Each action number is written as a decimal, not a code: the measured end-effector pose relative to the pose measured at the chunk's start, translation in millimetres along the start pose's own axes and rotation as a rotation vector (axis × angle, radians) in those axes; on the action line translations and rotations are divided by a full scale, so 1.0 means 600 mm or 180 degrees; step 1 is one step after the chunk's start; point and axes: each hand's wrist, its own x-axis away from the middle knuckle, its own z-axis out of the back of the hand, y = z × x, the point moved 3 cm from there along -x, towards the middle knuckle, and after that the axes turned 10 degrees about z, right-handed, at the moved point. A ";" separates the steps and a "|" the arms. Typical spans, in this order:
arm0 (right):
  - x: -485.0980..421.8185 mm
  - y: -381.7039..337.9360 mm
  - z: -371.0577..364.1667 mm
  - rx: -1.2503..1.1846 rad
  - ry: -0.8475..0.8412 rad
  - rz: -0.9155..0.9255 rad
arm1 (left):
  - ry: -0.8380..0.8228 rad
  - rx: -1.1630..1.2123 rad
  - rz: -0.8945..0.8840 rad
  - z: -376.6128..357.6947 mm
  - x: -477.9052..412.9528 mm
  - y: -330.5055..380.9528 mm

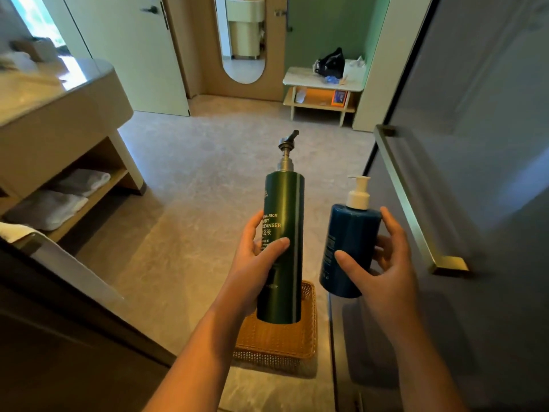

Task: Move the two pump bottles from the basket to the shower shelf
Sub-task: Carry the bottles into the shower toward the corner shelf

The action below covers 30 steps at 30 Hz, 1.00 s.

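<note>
My left hand [255,263] grips a tall dark green pump bottle [285,209] with a grey metal pump, held upright above the floor. My right hand [383,263] holds a shorter blue pump bottle [350,242] with a white pump, also upright, just right of the green one. Beneath both bottles a woven tan basket [276,340] sits on the floor, partly hidden by the green bottle and my left forearm. No shower shelf shows in this view.
A grey door [475,173] with a brass bar handle [416,200] stands close on the right. A vanity [59,120] with folded towels [56,200] is at left. A low white side table [323,84] with a black bag stands at the far wall, beside a mirror.
</note>
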 end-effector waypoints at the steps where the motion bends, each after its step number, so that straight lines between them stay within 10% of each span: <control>1: -0.001 -0.001 0.003 -0.0010 -0.0015 0.0016 | -0.0002 0.0026 -0.0012 -0.002 0.002 -0.001; 30: 0.255 -0.085 -0.061 0.0959 0.1242 -0.0770 | -0.1101 -0.0816 -0.0013 0.069 0.074 -0.042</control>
